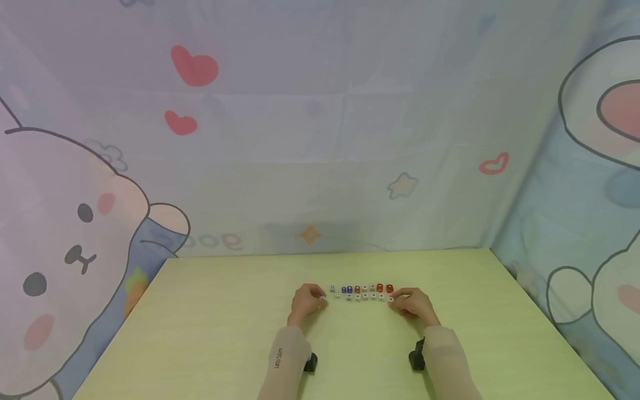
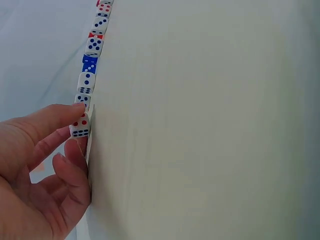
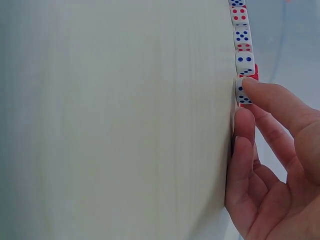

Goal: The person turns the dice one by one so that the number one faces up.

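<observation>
Two rows of small dice lie across the table. The back row mixes white, blue dice [image 1: 349, 289] and red dice [image 1: 380, 288]; in the front row all are white dice [image 1: 365, 297]. At the left end my left hand [image 1: 306, 303] pinches a white die [image 2: 80, 131] between thumb and fingertips, slightly apart from the front row. My right hand [image 1: 414, 304] grips another white die [image 3: 244, 96] by thumb and finger at the right end of that row, just in front of a red die [image 1: 389, 288]. The hands partly cover both gripped dice.
The pale yellow table [image 1: 225, 333] reaches back to a cloth backdrop [image 1: 320, 139] printed with hearts and cartoon animals. Black wrist mounts [image 1: 417, 358] sit on the inner side of each forearm, above the tabletop.
</observation>
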A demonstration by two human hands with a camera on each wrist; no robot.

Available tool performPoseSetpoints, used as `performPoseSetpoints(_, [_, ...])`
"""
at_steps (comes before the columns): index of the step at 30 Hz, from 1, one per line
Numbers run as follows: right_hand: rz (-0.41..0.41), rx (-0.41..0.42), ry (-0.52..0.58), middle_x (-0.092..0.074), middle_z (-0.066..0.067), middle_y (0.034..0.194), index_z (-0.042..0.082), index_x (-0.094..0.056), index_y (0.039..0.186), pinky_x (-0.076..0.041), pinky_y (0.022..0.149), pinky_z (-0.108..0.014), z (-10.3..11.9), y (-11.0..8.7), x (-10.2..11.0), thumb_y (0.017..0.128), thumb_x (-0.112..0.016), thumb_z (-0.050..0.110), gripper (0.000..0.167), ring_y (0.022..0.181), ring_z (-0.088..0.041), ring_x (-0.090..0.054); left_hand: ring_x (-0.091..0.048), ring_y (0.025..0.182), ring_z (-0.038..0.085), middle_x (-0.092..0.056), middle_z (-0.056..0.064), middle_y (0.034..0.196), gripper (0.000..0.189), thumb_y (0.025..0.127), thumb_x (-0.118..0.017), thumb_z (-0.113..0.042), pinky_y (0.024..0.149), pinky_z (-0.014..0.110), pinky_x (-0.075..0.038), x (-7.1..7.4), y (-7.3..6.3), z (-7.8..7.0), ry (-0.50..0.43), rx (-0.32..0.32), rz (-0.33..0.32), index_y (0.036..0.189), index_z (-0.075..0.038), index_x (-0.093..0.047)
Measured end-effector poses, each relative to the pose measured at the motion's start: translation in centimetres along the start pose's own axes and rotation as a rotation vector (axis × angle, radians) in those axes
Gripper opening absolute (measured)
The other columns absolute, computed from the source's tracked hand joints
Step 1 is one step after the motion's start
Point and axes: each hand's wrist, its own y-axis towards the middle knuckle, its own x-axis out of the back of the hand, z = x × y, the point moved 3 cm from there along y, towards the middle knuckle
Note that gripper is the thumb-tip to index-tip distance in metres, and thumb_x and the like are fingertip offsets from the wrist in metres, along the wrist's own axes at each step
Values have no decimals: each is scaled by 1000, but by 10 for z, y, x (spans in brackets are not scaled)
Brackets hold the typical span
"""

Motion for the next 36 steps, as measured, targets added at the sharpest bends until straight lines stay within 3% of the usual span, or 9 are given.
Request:
performPoseSetpoints(6, [2, 2, 9, -60, 0, 53, 5, -67, 95, -38, 44, -22, 0, -1, 1, 73, -70, 15, 25, 45, -8, -49, -54, 71, 14, -66, 8, 86, 15, 70, -70, -7, 60, 25, -41, -1, 2, 3, -28, -36, 10, 84, -5, -66])
performPoseSetpoints(11, [8, -1, 2, -61, -2, 54, 5, -67, 95, -38, 44, -22, 2, -2, 2, 72, -70, 15, 25, 45, -9, -50, -51, 60, 10, -66, 13, 88, 16, 71, -68, -2, 51, 21, -42, -1, 1, 2, -126, -51, 38, 87, -2, -65])
performPoseSetpoints(17, [7, -9, -1, -60, -1, 54, 5, -67, 96, -38, 44, -22, 3, -2, 3, 72, -71, 16, 26, 45, -9, -49, -48, 55, 8, -65, 15, 85, 17, 72, -67, -2, 47, 19, -39, 0, 1, 3, -176, -54, 43, 89, 0, -65])
performPoseSetpoints(36, [22, -11, 13, -59, -1, 52, 4, -67, 94, -37, 44, -21, 4, -4, 1, 73, -71, 15, 25, 44, -9, -49, -50, 59, 11, -63, 12, 84, 16, 70, -66, 1, 48, 21, -41, 0, 1, 5, -92, -17, -2, 86, -2, -65])
